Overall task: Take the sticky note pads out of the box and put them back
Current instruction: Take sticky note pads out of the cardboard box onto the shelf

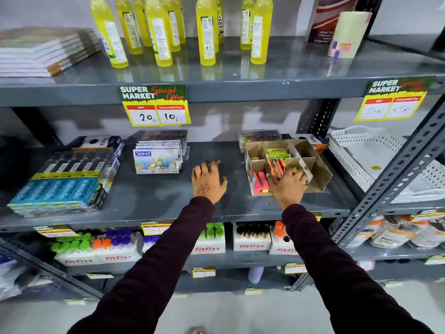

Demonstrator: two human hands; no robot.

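2 hands up: right hand (287, 186) has its fingers (274, 180) pinching pads (277, 168) inside the box (317, 169); left hand (208, 180) lies spread, empty, on the shelf (154, 191). Probably best to brace the box while lifting.

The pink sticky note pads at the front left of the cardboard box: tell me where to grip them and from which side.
Grip the pink sticky note pads by their upper edges, pinching across the flat faces, and come from above. They stand on edge in the open-topped cardboard box, whose walls block the sides. The right hand crowds that corner and should probably clear first.
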